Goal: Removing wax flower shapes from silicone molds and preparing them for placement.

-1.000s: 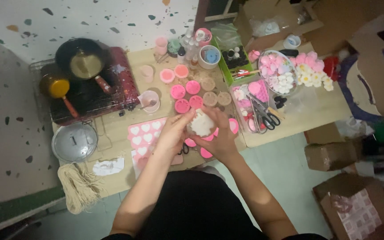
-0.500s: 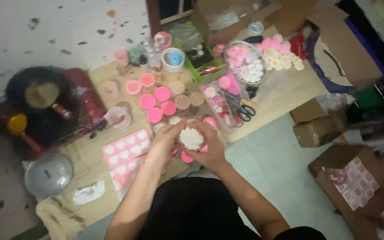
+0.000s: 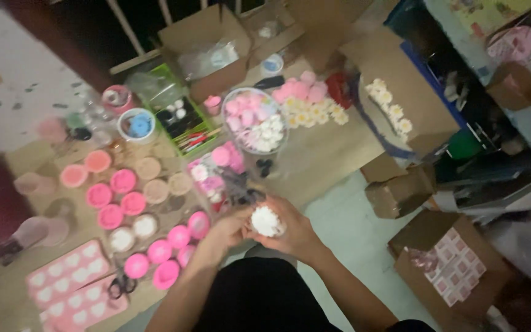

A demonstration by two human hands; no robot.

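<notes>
Both my hands meet over the near edge of a low wooden table point(image 3: 333, 157). They hold a small white flower-shaped piece point(image 3: 265, 220) between them. My left hand point(image 3: 228, 230) grips it from the left, my right hand point(image 3: 293, 233) cups it from the right and below. Just left of my hands lie several round pink moulds point(image 3: 176, 237) and a few beige ones point(image 3: 155, 190). A pink tray with heart-shaped hollows point(image 3: 72, 286) lies at the near left, with black scissors point(image 3: 118, 286) on it.
A clear bowl of pink and white flower pieces point(image 3: 254, 120) stands beyond my hands. A green tray of tools point(image 3: 182, 120), a blue-lidded tub point(image 3: 136, 125) and cardboard boxes point(image 3: 207, 46) sit further back. More boxes point(image 3: 450, 264) stand on the floor at the right.
The view has swung to the right, so the pan and stove have left the frame. My hands keep the white piece between them, closer to the table's near edge.
</notes>
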